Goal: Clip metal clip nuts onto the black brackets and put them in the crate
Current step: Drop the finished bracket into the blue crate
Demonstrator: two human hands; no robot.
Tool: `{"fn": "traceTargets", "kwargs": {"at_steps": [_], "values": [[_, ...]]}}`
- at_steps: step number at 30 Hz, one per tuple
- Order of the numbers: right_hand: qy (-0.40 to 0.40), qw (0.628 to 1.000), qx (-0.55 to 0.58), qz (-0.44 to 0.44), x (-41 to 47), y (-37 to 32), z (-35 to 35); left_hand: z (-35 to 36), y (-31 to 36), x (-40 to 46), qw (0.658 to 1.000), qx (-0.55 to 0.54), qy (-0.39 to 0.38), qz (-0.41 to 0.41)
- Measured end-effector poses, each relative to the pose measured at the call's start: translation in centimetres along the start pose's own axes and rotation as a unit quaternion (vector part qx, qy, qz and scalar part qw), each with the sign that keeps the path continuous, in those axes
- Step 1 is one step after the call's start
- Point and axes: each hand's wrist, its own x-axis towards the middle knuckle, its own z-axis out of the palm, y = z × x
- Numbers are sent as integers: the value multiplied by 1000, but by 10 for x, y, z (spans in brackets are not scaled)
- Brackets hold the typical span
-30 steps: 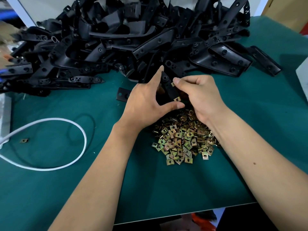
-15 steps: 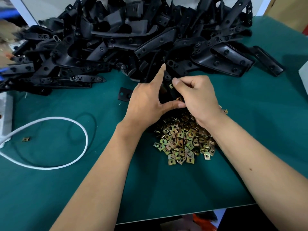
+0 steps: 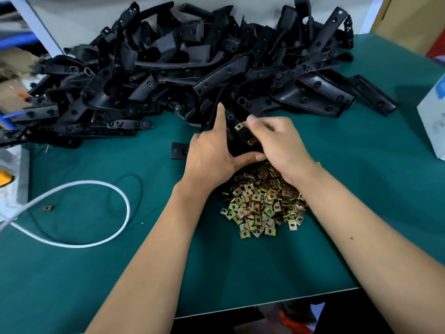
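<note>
Between the two hands a black bracket (image 3: 243, 138) is held: the left hand (image 3: 212, 155) grips it with thumb beneath and forefinger raised, while the right hand (image 3: 279, 143) pinches at a clip nut (image 3: 251, 141) on its edge. Just below the wrists lies the heap of clip nuts (image 3: 262, 203); beyond the fingertips, the bracket pile (image 3: 192, 68) on the worktop (image 3: 96, 273). A half-seated nut could likely spring off and get lost.

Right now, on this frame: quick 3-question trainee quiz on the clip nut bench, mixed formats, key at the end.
1. True or false: the left hand grips the held bracket.
2. How many clip nuts show on that bracket? A) none B) two C) five
3. Fill in: the loose clip nut pile lies on the green ____, below the right hand.

Key: 1 true; 2 B; 3 mat.
</note>
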Motion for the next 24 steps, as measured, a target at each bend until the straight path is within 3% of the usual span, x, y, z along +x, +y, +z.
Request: {"fn": "traceTargets", "kwargs": {"at_steps": [4,10,15,18,21,24], "values": [[25,980,-169,-100,-6,-11,-5,-5,13,6,995,94,-8,23],[88,967,-206,-120,-22,-19,-66,-6,84,15,986,142,32,80],[235,946,-208,-76,-64,-2,-165,10,196,12,974,120,19,192],[336,916,-210,-68,-108,18,-227,30,277,-10,956,103,3,276],[430,888,-158,-34,-171,42,-293,57,358,-49,926,61,-10,371],[454,885,-91,48,-243,72,-341,93,412,-95,884,23,-72,460]]}}
